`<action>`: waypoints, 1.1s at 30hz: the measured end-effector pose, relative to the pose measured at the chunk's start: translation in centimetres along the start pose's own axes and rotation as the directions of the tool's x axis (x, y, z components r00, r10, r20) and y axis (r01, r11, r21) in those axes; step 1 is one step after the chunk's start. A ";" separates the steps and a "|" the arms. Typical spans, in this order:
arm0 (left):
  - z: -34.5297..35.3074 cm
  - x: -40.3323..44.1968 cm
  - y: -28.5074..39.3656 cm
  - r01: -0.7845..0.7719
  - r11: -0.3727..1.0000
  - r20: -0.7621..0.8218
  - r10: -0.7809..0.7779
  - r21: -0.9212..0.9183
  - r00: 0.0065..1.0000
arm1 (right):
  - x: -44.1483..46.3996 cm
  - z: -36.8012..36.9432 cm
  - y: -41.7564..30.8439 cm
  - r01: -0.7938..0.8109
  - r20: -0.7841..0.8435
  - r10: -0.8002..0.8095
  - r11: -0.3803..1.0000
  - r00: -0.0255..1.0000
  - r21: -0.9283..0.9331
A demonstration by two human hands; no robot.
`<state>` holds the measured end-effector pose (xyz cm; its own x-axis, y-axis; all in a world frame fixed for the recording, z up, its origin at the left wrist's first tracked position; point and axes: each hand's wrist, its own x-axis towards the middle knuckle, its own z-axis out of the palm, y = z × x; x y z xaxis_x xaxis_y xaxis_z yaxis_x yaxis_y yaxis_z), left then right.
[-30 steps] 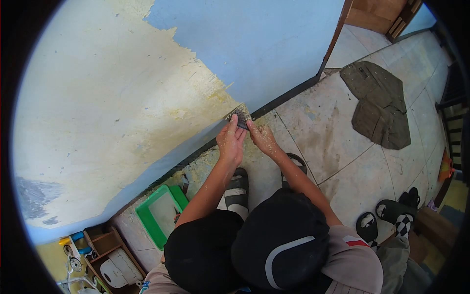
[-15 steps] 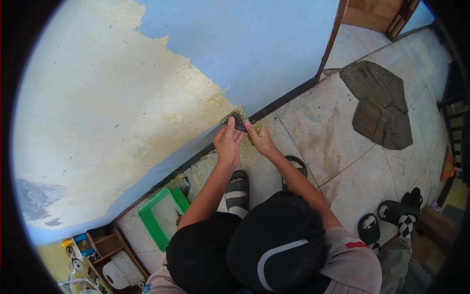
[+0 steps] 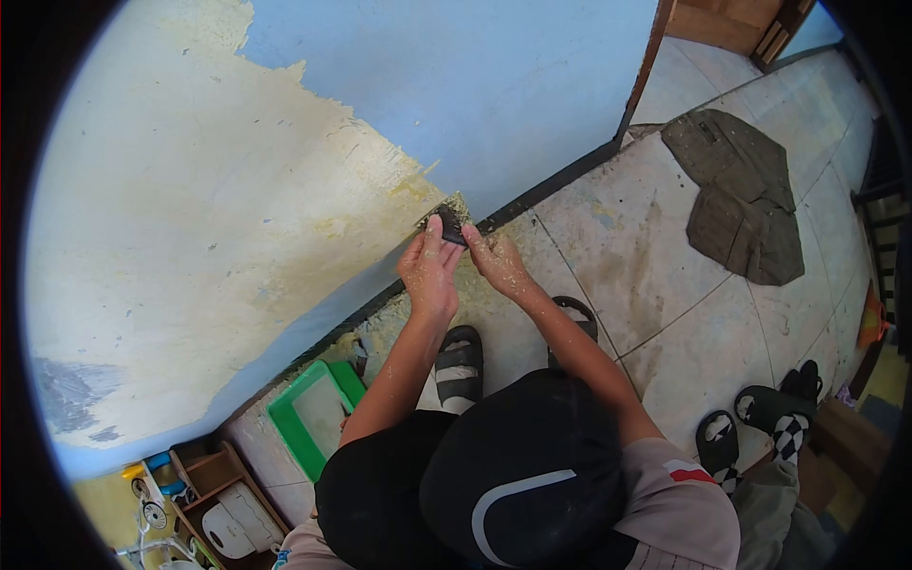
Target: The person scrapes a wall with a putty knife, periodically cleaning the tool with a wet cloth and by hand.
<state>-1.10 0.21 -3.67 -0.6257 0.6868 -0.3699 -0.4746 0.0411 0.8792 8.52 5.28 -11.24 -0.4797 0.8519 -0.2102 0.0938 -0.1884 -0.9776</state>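
Note:
Low on the wall, where blue paint [image 3: 475, 95] meets a stripped cream patch [image 3: 237, 199], both my hands hold a dark, flat scraper [image 3: 452, 226]. Its edge lies at the wall surface, and yellowish paint flakes cover its top. My left hand [image 3: 432, 271] grips it from the left, thumb on top and fingers underneath. Closed at its right end is my right hand [image 3: 501, 263], thumb against the tool; its other fingers are curled and partly hidden. Paint crumbs cling to both hands and forearms.
A green tray [image 3: 299, 423] stands by the wall at left, near a wooden shelf [image 3: 233, 465]. My sandalled foot [image 3: 459, 366] is on the tiles. Right are a crumpled dark cloth [image 3: 736, 190] and another person's sandalled feet [image 3: 760, 413]. A dark skirting [image 3: 560, 185] edges the floor.
The view has tilted slightly. My hands and the scraper have shifted a little left and up in the frame, with the wall shifting similarly. Both hands keep their hold.

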 end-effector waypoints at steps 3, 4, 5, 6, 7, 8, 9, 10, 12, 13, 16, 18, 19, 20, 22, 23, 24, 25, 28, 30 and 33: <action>0.0 -0.1 0.1 0.006 0.999 0.001 -0.006 -0.037 1.000 | -0.6 -0.3 -1.0 0.010 -0.025 -0.010 0.999 1.000 -0.031; 0.0 -0.2 0.2 0.001 0.999 -0.001 -0.001 -0.038 1.000 | -0.7 -0.4 -1.3 0.014 -0.024 -0.016 0.999 1.000 -0.045; 0.1 -0.1 0.2 -0.004 0.999 0.000 0.004 -0.039 1.000 | -0.7 -0.5 -1.7 0.015 -0.028 -0.016 0.999 0.999 -0.045; 0.2 -0.1 0.2 -0.002 0.999 0.001 0.002 -0.039 1.000 | -0.9 -0.5 -2.1 0.018 -0.038 -0.020 0.999 0.999 -0.048; 0.1 -0.1 0.3 -0.001 0.999 -0.008 0.000 -0.042 1.000 | -1.0 -0.4 -2.3 0.021 -0.046 -0.023 0.999 0.999 -0.048; 0.2 -0.1 0.4 0.000 0.999 -0.015 -0.001 -0.046 1.000 | -0.9 -0.2 -2.1 0.021 -0.046 -0.023 0.999 0.999 -0.048; 0.4 -0.4 0.7 0.002 0.999 -0.019 -0.003 -0.046 1.000 | -0.8 -0.1 -1.9 0.016 -0.042 -0.018 0.998 0.999 -0.053; 0.7 -0.7 1.1 0.003 0.999 -0.024 -0.004 -0.042 1.000 | -0.8 0.1 -1.7 0.011 -0.040 -0.013 0.998 0.999 -0.059; 0.8 -0.7 1.4 0.004 0.999 -0.032 -0.006 -0.039 0.999 | -0.7 0.1 -2.0 0.013 -0.041 -0.015 0.998 0.999 -0.059; 0.6 -0.7 1.4 -0.002 0.999 -0.031 0.001 -0.035 1.000 | -0.8 0.1 -2.2 0.015 -0.042 -0.018 0.998 0.999 -0.058; 0.8 -0.8 1.8 -0.011 0.999 -0.033 0.010 -0.035 0.999 | -0.7 0.3 -2.3 0.050 -0.049 -0.050 0.999 0.998 -0.011; 1.0 -1.2 2.0 -0.005 0.999 -0.037 0.004 -0.037 0.999 | -0.7 0.2 -2.3 0.061 -0.051 -0.062 0.998 0.997 -0.023; 1.0 -1.3 2.2 -0.005 0.999 -0.030 0.004 -0.042 1.000 | -0.6 0.2 -2.4 0.076 -0.049 -0.078 0.997 0.996 -0.033; 1.2 -1.3 2.3 -0.006 0.999 -0.024 0.005 -0.048 1.000 | -0.6 0.1 -2.4 0.076 -0.051 -0.077 0.997 0.996 -0.033; 1.9 -1.8 2.8 -0.011 0.998 -0.037 0.009 -0.056 0.999 | -0.8 -0.3 -3.3 0.055 -0.035 -0.058 0.994 0.998 -0.092; 2.2 -1.8 3.0 -0.020 0.998 -0.049 0.017 -0.063 0.999 | -0.5 -0.4 -3.7 0.058 -0.039 -0.061 0.994 0.997 -0.090; 2.1 -1.8 3.1 -0.016 0.998 -0.050 0.013 -0.060 0.999 | -0.4 -0.5 -4.2 0.099 -0.042 -0.104 0.989 0.994 -0.106; 1.8 -1.6 3.5 -0.068 0.994 -0.021 0.067 -0.082 0.998 | -0.3 -0.6 -5.3 0.144 -0.041 -0.150 0.982 0.988 -0.119; 2.5 -1.7 6.6 -0.172 0.978 0.032 0.177 -0.121 0.984 | 0.1 -0.9 -10.7 0.219 -0.010 -0.224 0.958 0.974 -0.185; 3.4 -2.6 8.8 -0.230 0.965 0.062 0.239 -0.126 0.969 | 0.1 -0.8 -12.1 0.227 0.023 -0.226 0.963 0.974 -0.145; 3.6 -3.3 8.5 -0.197 0.974 0.014 0.200 -0.110 0.980 | -0.7 -0.6 -12.1 0.252 0.018 -0.252 0.964 0.968 -0.084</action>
<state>-0.87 0.86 6.09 -0.6992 0.6913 -0.1821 -0.4069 -0.1755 0.8964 8.25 7.30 0.69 -0.5034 0.8630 0.0427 0.0430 0.0744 -0.9963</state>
